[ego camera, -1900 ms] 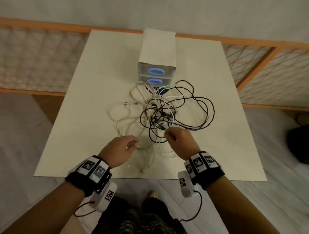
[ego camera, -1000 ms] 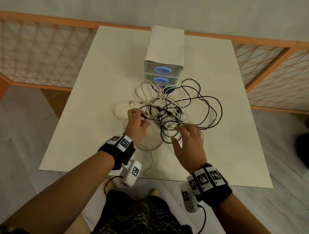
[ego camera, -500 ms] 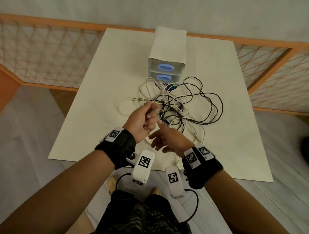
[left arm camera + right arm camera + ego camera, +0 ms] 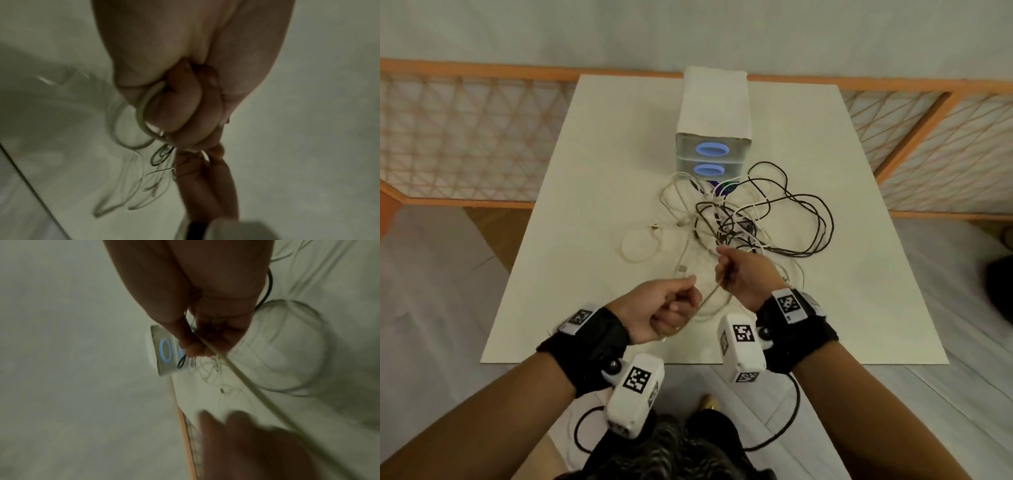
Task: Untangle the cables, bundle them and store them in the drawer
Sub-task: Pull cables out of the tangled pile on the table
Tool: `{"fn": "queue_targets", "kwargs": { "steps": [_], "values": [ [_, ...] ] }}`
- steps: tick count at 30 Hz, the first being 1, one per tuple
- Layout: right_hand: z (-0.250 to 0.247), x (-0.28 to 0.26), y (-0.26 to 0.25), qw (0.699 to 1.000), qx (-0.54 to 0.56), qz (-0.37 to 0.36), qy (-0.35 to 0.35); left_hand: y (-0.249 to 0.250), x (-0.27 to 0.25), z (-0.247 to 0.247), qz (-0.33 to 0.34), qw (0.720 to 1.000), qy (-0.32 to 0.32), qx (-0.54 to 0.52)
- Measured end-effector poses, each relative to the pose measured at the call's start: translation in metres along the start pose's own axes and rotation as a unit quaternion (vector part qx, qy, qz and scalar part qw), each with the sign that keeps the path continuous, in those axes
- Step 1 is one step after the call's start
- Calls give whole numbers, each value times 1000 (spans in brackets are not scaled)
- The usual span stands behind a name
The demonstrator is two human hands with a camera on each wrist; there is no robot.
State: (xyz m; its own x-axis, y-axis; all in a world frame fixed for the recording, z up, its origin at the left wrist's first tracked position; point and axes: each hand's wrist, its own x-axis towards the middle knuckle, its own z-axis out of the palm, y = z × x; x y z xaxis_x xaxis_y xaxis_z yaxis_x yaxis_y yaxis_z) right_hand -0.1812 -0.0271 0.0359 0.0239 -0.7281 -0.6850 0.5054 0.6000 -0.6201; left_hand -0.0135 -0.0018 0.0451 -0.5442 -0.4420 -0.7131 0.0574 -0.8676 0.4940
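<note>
Head view, nearest first: the left hand [image 4: 661, 308] is curled into a fist around a white cable [image 4: 709, 296], which runs taut up to the right hand [image 4: 743, 274], whose fingers pinch the same strand above the near part of the table [image 4: 592, 205]. Both wrists carry black straps and white camera blocks that cover part of the table's near edge. Beyond the hands lies the cable tangle [image 4: 753, 219], black loops [image 4: 808, 222] over white ones; where each strand begins or ends is hard to trace. A loose white loop [image 4: 640, 246] lies to its left. Behind it stands the small drawer unit [image 4: 714, 120], two drawer fronts with blue oval handles [image 4: 711, 149] pushed in; the lowest front is mostly hidden by cables, and the contents cannot be seen. The left wrist view is blurred, showing curled fingers [image 4: 180, 110] wrapped by a white coil [image 4: 144, 112]. The right wrist view is blurred too, with the strand [image 4: 246, 382] leaving the fingertips [image 4: 195, 348].
</note>
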Motion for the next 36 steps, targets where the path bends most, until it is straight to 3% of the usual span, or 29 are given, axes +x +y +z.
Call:
{"fn": "queue_targets", "kwargs": {
  "steps": [2, 4, 7, 10, 14, 17, 19, 21, 22, 26, 29, 32, 36],
  "values": [
    [-5, -2, -11, 999, 0, -45, 11, -4, 4, 1, -27, 994, 15, 108],
    [-8, -11, -20, 989, -103, -103, 11, -3, 13, 7, 6, 987, 41, 158],
    [-15, -32, -22, 942, -292, -165, -5, 9, 29, 21, 77, 992, 59, 82],
    [-29, -53, -12, 890, -406, -203, -43, 26, 42, 38, 115, 991, 64, -9],
    [-66, -63, 19, 831, -528, -172, -39, 44, 53, 43, 183, 970, 40, -154],
    [-96, -54, 34, 834, -537, -126, -4, 38, 52, 40, 213, 971, 33, -102],
    [-100, -45, 31, 867, -480, -131, 24, 20, 48, 41, 215, 976, 35, 27],
    [-89, -42, 19, 906, -404, -122, 17, -2, 44, 46, 192, 969, 27, 154],
    [-81, -42, 11, 912, -391, -125, 6, -11, 44, 49, 178, 962, 21, 205],
    [-48, -43, -11, 894, -419, -153, -34, -37, 46, 57, 161, 926, 15, 342],
    [-39, -49, -12, 908, -373, -189, -25, -39, 42, 53, 159, 937, 35, 309],
    [-52, -56, 2, 880, -408, -242, -2, -26, 45, 37, 162, 971, 81, 156],
    [-87, -65, 46, 869, -461, -178, -27, 11, 52, 29, 190, 979, 47, -60]
  ]
}}
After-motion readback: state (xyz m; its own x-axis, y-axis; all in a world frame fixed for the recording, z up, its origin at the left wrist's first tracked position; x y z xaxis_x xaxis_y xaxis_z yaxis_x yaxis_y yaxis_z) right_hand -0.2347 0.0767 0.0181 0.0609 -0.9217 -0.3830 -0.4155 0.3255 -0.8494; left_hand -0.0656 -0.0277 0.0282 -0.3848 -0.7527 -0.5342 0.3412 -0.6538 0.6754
